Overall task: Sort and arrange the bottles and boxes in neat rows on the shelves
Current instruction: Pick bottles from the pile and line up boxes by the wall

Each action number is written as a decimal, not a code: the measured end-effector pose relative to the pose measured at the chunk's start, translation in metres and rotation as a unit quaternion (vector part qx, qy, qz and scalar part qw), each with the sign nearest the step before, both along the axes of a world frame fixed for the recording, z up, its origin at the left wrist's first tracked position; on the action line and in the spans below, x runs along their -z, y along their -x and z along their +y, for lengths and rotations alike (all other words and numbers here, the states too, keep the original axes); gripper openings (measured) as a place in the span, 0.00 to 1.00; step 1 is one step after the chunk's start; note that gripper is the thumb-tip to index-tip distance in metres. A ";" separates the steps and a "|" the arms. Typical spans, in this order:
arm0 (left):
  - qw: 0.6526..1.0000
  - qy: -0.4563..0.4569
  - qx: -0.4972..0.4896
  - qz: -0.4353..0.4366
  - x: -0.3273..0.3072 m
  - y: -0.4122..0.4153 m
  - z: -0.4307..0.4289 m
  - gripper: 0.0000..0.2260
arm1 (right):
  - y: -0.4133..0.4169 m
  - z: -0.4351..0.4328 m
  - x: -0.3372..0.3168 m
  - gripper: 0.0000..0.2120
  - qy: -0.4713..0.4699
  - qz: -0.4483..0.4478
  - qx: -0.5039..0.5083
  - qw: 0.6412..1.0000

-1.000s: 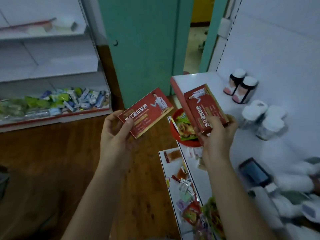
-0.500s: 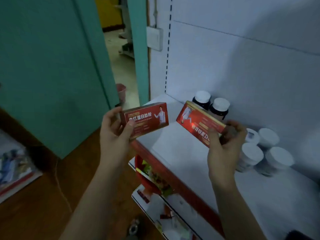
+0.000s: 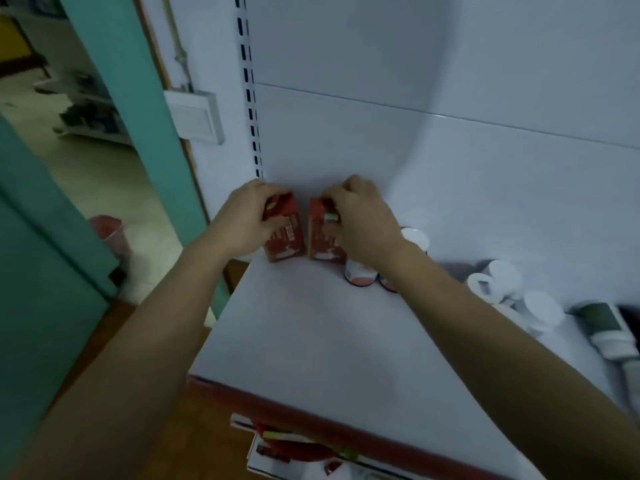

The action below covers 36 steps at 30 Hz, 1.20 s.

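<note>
While both arms are reaching to the back left corner, the left hand [image 3: 247, 220] is gripping the left red box [image 3: 289, 237] and the right hand [image 3: 363, 223] is gripping the right red box [image 3: 318, 242]. Both boxes are standing upright on the white shelf [image 3: 329, 341], side by side with a narrow gap, close to the back panel [image 3: 381, 150]. White-capped bottles [image 3: 360, 277] are sitting just right of the boxes, under the right wrist. More bottles [image 3: 502, 280] are crowding farther right.

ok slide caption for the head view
Left hand grips left red box, right hand grips right red box, both upright, back of white shelf.
</note>
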<state>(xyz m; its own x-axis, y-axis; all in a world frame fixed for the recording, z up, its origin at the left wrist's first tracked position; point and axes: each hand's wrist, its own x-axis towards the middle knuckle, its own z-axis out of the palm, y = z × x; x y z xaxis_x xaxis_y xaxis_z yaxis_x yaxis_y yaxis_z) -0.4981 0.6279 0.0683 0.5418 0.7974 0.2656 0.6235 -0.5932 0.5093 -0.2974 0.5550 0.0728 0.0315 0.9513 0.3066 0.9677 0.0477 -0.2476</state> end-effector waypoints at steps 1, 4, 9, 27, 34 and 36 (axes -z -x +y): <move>1.000 0.006 0.015 -0.005 0.007 -0.006 0.002 0.22 | 0.002 0.000 0.006 0.17 0.017 -0.045 0.029 0.998; 0.998 0.001 -0.011 -0.069 0.023 -0.019 0.005 0.22 | 0.006 -0.016 0.017 0.21 -0.017 -0.040 0.084 0.996; 0.958 0.048 -0.102 -0.263 0.063 -0.012 -0.006 0.28 | -0.012 -0.091 0.021 0.21 -0.149 0.140 0.172 0.964; 0.963 0.037 0.206 -0.168 0.066 -0.155 -0.170 0.15 | -0.090 -0.228 0.070 0.24 -0.068 0.192 0.381 0.902; 0.957 0.133 0.202 -0.163 0.080 -0.219 -0.171 0.23 | -0.121 -0.250 0.075 0.29 -0.064 0.256 0.331 0.906; 0.958 0.148 0.176 -0.169 0.086 -0.221 -0.179 0.23 | -0.129 -0.263 0.074 0.30 -0.072 0.280 0.311 0.905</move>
